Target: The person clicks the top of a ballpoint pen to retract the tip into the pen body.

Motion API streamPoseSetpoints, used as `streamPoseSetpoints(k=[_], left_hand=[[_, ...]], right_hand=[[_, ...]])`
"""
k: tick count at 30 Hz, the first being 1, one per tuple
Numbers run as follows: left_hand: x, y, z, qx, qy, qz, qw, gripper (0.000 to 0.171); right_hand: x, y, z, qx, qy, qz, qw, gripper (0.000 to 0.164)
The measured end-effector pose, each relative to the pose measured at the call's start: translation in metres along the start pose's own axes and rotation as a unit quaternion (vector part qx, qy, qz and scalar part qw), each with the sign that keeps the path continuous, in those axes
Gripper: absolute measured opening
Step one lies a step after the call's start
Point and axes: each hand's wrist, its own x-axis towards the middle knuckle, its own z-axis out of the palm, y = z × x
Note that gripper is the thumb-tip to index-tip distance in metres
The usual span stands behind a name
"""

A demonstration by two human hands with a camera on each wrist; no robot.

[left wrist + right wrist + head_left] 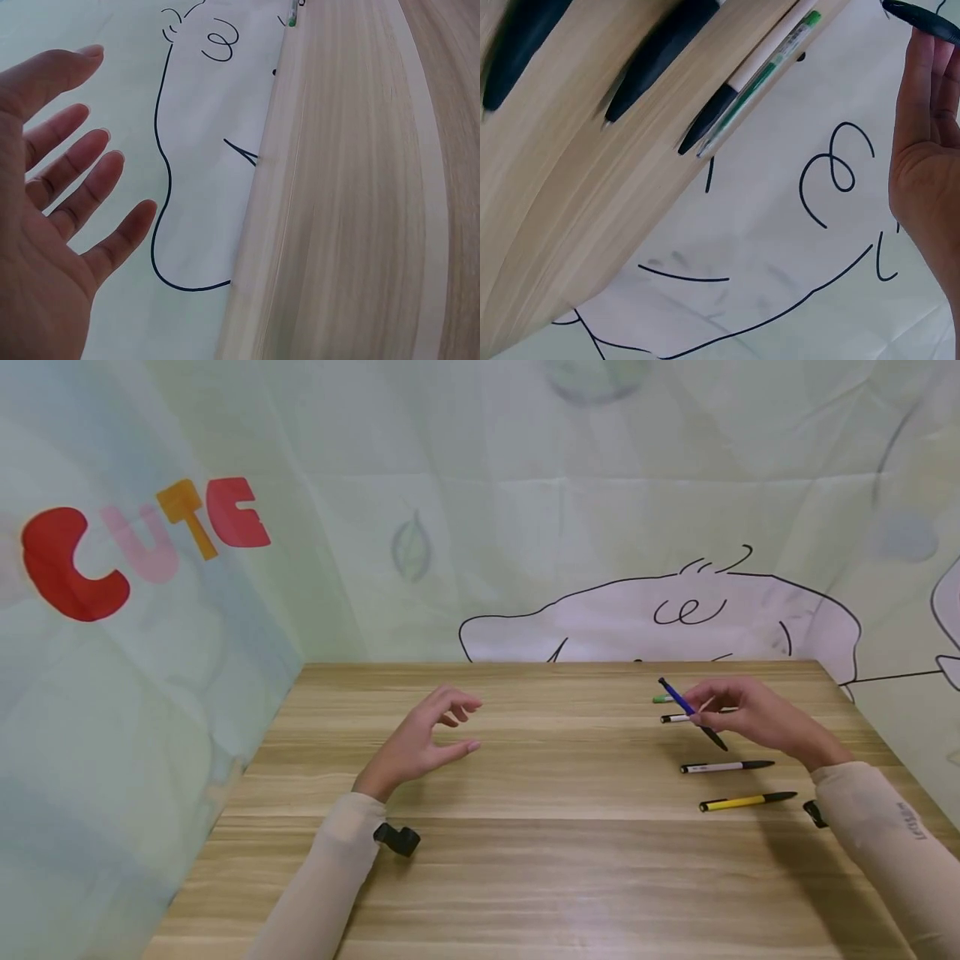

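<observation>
My right hand [757,714] pinches a blue pen [677,697] with a black grip, held tilted above the table's right side. In the right wrist view only the black end of the held pen [922,19] shows at the top right corner. Below and behind that hand lie a green pen [662,699] and a white pen [675,718], both partly hidden by it. Nearer to me are another white pen [723,767] and a yellow pen [748,802], roughly parallel. My left hand [416,743] hovers over the table's left half, fingers loosely bent, thumb apart, holding nothing.
The wood-grain table [525,877] ends at a cloth backdrop [420,552] printed with line drawings. Coloured letters mark the left cloth wall. Each wrist wears a black band camera [397,839].
</observation>
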Motion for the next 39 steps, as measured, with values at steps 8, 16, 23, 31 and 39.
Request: streamPoseSetpoints(k=[8,16,23,31,39], left_hand=[[-0.002,-0.001,0.0,-0.005,-0.001,0.0,1.0,0.051],[-0.003,0.005,-0.001,-0.007,-0.004,-0.003,1.0,0.048],[-0.002,0.024,-0.003,-0.011,-0.001,-0.014,0.9998,0.047],[-0.004,-0.001,0.001,-0.007,-0.002,-0.008,0.9999,0.045],[-0.005,-0.001,0.0,-0.012,-0.007,-0.003,0.9999,0.039]], right_hand=[[0.0,0.011,-0.005,-0.029,-0.014,-0.026,0.999,0.025],[-0.002,0.021,-0.009,-0.077,-0.017,-0.047,0.996,0.024],[-0.001,0.031,-0.014,-0.115,-0.03,-0.077,0.99,0.027],[0.0,0.038,-0.02,-0.089,-0.072,-0.034,0.993,0.026],[0.004,0.043,-0.025,-0.09,-0.116,-0.006,0.989,0.025]])
